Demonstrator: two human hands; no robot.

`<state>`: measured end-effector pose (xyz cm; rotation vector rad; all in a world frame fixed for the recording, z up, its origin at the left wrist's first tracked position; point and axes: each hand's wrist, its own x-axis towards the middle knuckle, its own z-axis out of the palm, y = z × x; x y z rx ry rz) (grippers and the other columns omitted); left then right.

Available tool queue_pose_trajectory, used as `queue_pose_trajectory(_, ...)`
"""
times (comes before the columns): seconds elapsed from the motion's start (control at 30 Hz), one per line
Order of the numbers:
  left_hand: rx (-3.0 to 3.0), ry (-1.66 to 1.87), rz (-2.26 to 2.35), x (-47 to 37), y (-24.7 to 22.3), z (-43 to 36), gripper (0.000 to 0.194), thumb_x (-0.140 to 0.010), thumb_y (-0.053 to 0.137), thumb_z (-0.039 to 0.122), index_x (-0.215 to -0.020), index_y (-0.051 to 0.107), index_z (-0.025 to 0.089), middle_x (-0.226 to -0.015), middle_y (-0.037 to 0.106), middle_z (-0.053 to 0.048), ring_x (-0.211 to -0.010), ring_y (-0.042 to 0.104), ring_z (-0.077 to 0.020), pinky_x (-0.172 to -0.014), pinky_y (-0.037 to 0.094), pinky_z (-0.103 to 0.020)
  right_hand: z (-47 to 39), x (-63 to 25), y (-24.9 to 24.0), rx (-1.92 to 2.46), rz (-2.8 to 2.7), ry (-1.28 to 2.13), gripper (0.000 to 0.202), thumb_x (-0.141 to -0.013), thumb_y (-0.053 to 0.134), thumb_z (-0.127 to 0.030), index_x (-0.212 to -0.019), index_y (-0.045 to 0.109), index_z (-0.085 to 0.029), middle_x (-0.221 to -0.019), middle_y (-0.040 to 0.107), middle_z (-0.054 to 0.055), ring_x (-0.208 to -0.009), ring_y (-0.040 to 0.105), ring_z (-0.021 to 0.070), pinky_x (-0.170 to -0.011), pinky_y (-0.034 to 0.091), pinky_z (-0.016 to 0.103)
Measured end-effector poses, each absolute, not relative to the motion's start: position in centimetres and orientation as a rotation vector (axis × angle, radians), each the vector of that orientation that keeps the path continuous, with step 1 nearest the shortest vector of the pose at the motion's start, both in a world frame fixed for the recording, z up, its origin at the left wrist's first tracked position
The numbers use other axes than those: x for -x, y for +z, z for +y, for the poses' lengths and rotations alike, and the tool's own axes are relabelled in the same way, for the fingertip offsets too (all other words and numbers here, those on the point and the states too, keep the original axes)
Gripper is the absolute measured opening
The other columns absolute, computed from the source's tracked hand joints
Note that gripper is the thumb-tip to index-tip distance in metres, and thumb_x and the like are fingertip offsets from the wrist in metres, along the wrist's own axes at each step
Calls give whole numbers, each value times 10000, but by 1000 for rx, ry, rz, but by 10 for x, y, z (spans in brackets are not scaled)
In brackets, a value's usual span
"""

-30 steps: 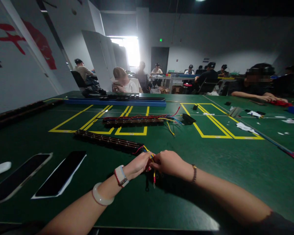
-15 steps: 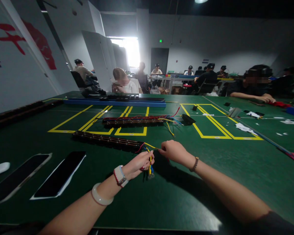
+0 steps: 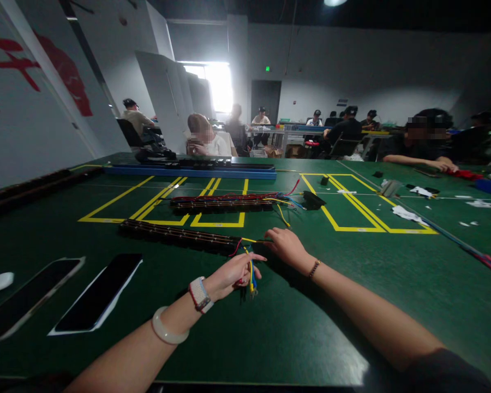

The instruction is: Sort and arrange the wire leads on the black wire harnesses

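A long dark strip assembly (image 3: pixel 180 234) with thin copper-coloured lines along it lies on the green table in front of me. Wires come out of its right end. My left hand (image 3: pixel 237 273) is closed around a bundle of yellow and blue wires (image 3: pixel 252 278), whose ring terminals hang below the fingers. Its index finger stretches out to the right. My right hand (image 3: pixel 286 245) has its fingers bent at the end of a single yellow wire (image 3: pixel 249 240) and appears to pinch it; the fingertips partly hide the contact.
A second wired strip assembly (image 3: pixel 225 203) lies just beyond, beside a black piece (image 3: pixel 313 200). Two phones, one a dark phone (image 3: pixel 98 292), lie at the left. A blue rail (image 3: pixel 188 171) crosses the back. White scraps (image 3: pixel 409 214) lie at right; people sit around.
My left index finger has stretched out to the right, the other fingers still around the bundle. My right hand has shifted slightly up and its fingers have loosened a little.
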<state>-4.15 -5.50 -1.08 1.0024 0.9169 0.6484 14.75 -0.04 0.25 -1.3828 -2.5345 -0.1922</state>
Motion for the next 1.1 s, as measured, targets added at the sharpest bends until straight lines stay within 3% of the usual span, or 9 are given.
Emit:
queue_pose_trajectory(0.27, -872, 629, 837, 42, -13, -53, 301, -937, 306, 409, -919, 460, 150, -626, 596, -18, -352, 326, -21, -393, 180, -164, -13, -137, -2, 552, -2639, -314, 172, -942, 437, -192, -962, 605, -165, -777, 585, 35, -695, 511, 138, -667, 337, 273)
queue_pose_trajectory(0.57, -821, 655, 771, 42, -10, -52, 315, -891, 237, 358, -873, 470, 146, -611, 599, -60, -360, 358, -54, -390, 218, -173, -12, -139, -1, 420, -2742, -274, 227, -946, 462, -237, -1136, 570, -177, -966, 622, 73, -821, 539, 153, -744, 392, 282)
queue_pose_trajectory(0.77, -824, 651, 747, 43, -11, -51, 333, -859, 263, 388, -863, 482, 137, -630, 596, -65, -375, 369, -65, -399, 243, -189, -9, -141, 11, 266, -2858, -376, 236, -961, 417, -211, -1107, 595, -162, -1033, 624, 88, -828, 546, 158, -758, 399, 307)
queue_pose_trajectory(0.93, -858, 709, 726, 45, -12, -54, 362, -860, 335, 452, -900, 497, 131, -646, 584, -55, -421, 395, -68, -429, 252, -196, -2, -133, 17, 401, -2624, -109, 232, -949, 454, -234, -1102, 621, -180, -1017, 635, 86, -907, 561, 159, -794, 420, 288)
queue_pose_trajectory(1.1, -821, 650, 785, 44, -15, -53, 213, -827, 380, 282, -822, 518, 120, -649, 575, -45, -433, 381, -52, -448, 232, -196, 10, -98, 23, 651, -2431, 87, 186, -926, 509, -232, -1014, 656, -159, -926, 671, 66, -849, 576, 149, -749, 408, 254)
